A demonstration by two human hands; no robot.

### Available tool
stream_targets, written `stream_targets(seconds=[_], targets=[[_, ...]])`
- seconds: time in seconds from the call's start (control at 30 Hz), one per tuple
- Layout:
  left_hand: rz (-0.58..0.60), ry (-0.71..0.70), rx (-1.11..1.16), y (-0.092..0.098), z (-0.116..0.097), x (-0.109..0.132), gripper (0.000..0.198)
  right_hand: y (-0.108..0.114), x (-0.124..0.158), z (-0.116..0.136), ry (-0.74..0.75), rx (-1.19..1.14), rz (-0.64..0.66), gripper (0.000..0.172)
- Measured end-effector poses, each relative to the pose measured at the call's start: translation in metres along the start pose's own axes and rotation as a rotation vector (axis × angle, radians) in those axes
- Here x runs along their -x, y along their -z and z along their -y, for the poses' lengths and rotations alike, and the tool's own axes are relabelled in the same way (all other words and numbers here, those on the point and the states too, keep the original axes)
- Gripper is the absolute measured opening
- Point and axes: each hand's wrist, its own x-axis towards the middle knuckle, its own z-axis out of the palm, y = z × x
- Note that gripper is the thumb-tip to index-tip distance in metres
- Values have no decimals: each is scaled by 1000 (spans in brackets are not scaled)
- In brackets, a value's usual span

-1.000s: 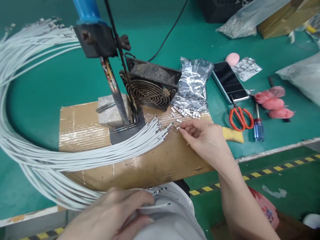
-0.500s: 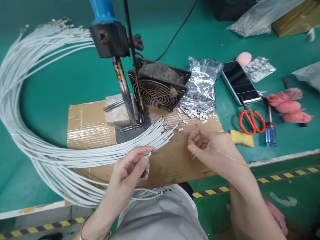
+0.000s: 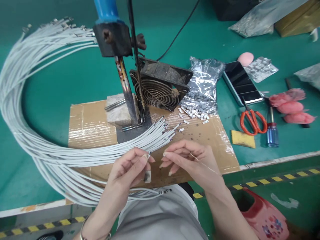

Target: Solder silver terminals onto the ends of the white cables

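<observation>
My left hand (image 3: 131, 166) is closed, thumb and forefinger pinching a small white piece with a dark tip (image 3: 149, 154). A greyish-white patch (image 3: 147, 176) shows below those fingers; whether it is a wrap or a held scrap is unclear. Just to the right, my right hand (image 3: 191, 161) has thumb and forefinger pressed together. A thin solder wire (image 3: 205, 165) runs from its fingers across toward the wrist. Anything tiny at its fingertips cannot be made out. Behind both hands lies a thick bundle of white cables (image 3: 100, 156), its stripped ends fanned out on cardboard (image 3: 212, 143).
A clamped soldering iron (image 3: 126, 86) points down beside a pale block (image 3: 117, 113) and a grimy fan (image 3: 160, 88). Small metal connectors (image 3: 195, 112) spill from a plastic bag (image 3: 206, 76). Rightward lie a phone (image 3: 241, 81), orange scissors (image 3: 253, 122), a screwdriver (image 3: 272, 135) and a yellow sponge (image 3: 243, 138).
My right hand has moved left from near the loose connectors to beside my left hand. The piece in my left hand now shows less above the fingertips.
</observation>
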Motion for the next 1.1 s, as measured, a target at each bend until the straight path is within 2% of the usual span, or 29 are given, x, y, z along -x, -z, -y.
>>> stream_targets(seconds=[0.1, 0.3, 0.43, 0.53, 0.63, 0.8, 0.87, 1.0, 1.1], targets=[[21, 26, 7, 2, 1, -1, 42, -6, 2, -4, -13, -55, 24, 29], [-60, 20, 11, -3, 2, 4, 43, -13, 3, -11, -15, -67, 46, 24], [20, 4, 0, -3, 4, 5, 42, -17, 3, -8, -45, -57, 105, 30], [53, -22, -22, -3, 5, 7, 39, -22, 4, -5, -21, -46, 101, 33], [50, -48, -43, -6, 4, 10, 40, -25, 5, -4, 73, -17, 36, 33], [8, -40, -66, -4, 6, 10, 38, -15, -2, -4, 223, -176, -253, 23], [-26, -49, -51, -3, 6, 9, 37, -10, -5, -5, 187, -192, -216, 21], [-45, -75, 8, -3, 5, 7, 37, -11, -1, -11, 36, -139, -20, 18], [-36, -79, 29, -4, 4, 6, 37, -17, 4, -15, 17, -111, 41, 21]])
